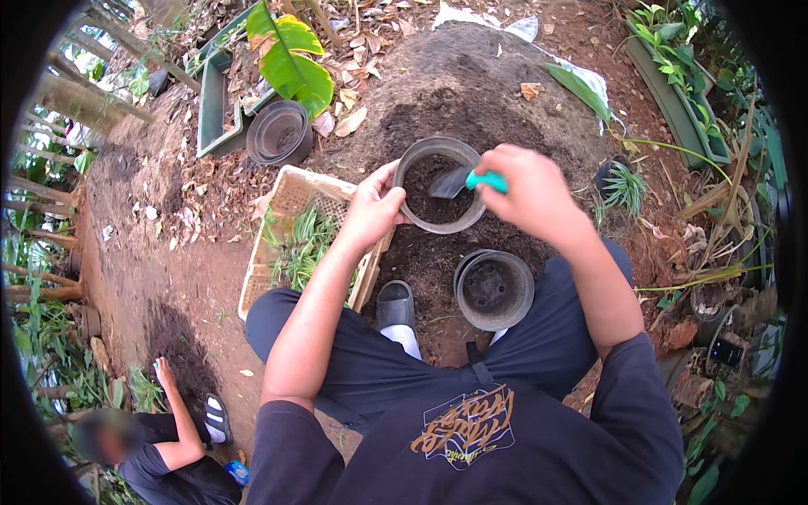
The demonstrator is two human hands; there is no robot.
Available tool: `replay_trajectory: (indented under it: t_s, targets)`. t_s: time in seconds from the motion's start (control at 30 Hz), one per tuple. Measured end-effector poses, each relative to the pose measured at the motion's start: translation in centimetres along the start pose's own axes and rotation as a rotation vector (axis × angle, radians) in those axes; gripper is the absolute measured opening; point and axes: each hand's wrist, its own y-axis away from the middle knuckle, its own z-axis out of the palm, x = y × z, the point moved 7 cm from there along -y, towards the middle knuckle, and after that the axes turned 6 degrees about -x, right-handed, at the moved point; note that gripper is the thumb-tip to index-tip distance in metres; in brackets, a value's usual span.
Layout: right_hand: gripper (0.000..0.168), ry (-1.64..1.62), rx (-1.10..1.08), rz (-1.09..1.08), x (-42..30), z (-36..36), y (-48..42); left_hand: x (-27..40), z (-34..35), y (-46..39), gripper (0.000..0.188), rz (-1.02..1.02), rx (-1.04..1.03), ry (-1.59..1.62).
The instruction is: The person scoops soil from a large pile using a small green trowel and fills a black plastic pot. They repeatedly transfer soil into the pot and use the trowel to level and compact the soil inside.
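Note:
My left hand (377, 205) grips the left rim of a dark plastic plant pot (464, 221). Loose dark soil (424, 172) lies inside it. In my right hand (527, 192) is a hand trowel (449, 183) with a green handle; its blade is inside the pot, touching the soil. A stack of empty plant pots (495, 290) with drainage holes sits between my legs, just below the pot I hold. Left of my left hand, a plastic crate (255, 278) contains green grassy plants (306, 243).
A heap of dark soil (435, 76) rises ahead. Nested pots (278, 136) and a green planter trough (218, 107) stand at upper left, another long planter (672, 95) at upper right. A small spiky plant (622, 186) is on the right. Another person (173, 442) sits at lower left.

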Motion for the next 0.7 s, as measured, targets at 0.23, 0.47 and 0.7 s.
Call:
replay_trajectory:
  t_s: [0.23, 0.47, 0.7]
  targets:
    - [0.023, -0.098, -0.088, 0.070, 0.6, -1.1, 0.0, -0.5, -0.5, -0.1, 0.058, 0.002, 0.002, -0.144]
    - [0.023, -0.128, -0.216, 0.130, 1.2, 0.4, -0.4, -0.7, -0.8, 0.1, 0.058, 0.009, 0.035, -0.130]
    - [0.023, 0.009, -0.175, 0.088, 0.7, 2.2, -0.2, -0.9, -0.6, -0.3, 0.058, 0.004, 0.044, -0.133]
